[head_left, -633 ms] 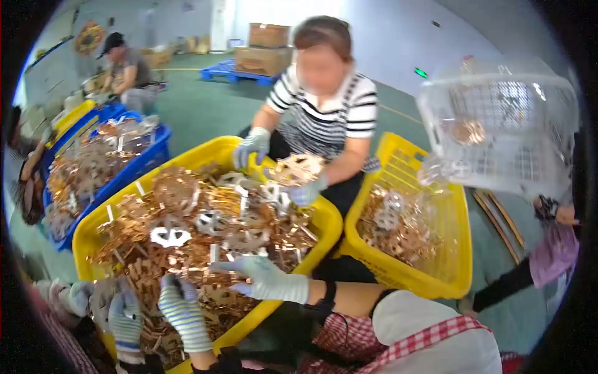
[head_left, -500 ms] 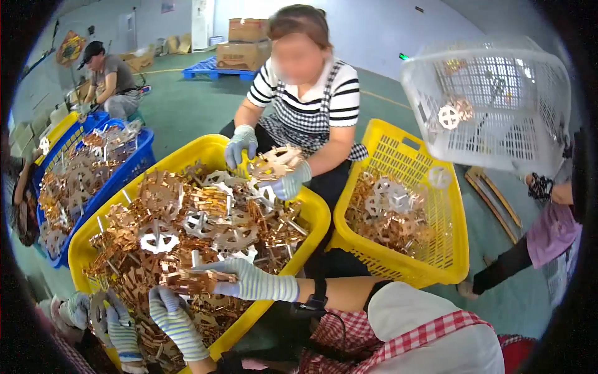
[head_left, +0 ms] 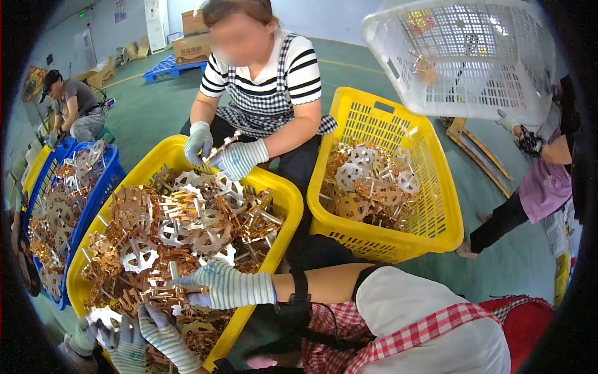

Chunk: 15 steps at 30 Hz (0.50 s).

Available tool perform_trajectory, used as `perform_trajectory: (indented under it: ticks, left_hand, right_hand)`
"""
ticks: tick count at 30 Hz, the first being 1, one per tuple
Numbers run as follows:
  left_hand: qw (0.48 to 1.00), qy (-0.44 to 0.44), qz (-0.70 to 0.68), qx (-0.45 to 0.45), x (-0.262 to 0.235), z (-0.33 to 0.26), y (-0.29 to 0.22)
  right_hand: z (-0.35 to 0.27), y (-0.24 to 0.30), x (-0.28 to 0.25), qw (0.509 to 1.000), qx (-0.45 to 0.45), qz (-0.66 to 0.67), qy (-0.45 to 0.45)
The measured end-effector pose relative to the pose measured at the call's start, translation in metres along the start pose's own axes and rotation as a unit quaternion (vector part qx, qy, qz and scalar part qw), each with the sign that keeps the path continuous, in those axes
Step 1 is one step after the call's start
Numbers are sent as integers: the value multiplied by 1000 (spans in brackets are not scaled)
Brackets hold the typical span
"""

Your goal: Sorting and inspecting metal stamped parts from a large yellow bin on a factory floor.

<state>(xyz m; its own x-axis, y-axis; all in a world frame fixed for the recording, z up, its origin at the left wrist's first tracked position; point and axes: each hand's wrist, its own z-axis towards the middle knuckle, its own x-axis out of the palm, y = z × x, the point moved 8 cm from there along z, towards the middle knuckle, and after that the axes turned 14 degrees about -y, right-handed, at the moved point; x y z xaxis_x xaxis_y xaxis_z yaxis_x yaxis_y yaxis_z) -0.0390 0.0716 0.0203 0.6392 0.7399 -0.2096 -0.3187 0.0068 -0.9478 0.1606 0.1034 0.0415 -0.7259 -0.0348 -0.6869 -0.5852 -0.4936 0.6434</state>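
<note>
My right hand [head_left: 227, 285], in a striped knit glove, reaches across the near yellow basket [head_left: 283, 246]. Its fingers are closed on a copper-coloured toothed metal part [head_left: 174, 293], seen edge-on. My left hand [head_left: 167, 340], gloved alike, comes up from the lower edge with its fingers bent at the near left end of that part. The fingers' far sides are hidden. Under both hands lies a heap of copper and silver toothed discs [head_left: 140, 255] with pins standing out of them.
Across the basket a co-worker's gloved hands [head_left: 227, 156] hold a similar part. Another person's gloves [head_left: 128, 346] handle a disc at lower left. At right, someone tips a white basket [head_left: 461, 103] over a second yellow basket [head_left: 455, 218]. A blue basket [head_left: 115, 171] stands left.
My view has swung right, so the scene sits further left. My hands stay at the part. The co-worker's part opposite has turned edge-on. Fewer parts show in the white basket.
</note>
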Motion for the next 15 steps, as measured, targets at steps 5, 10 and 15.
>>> perform_trajectory:
  ticks: [5,10,15]
  left_hand:
    - [983,38,-121,-134,9,-18,-41]
    - [990,77,31,117,-12,-20,-15]
    - [991,114,-49,-49,5,-3,-23]
  right_hand:
    - [4,2,-4,990,-44,107,-78]
    - [16,-58,-32,945,251,173,-119]
    - [-5,-3,-21,989,-108,20,-101]
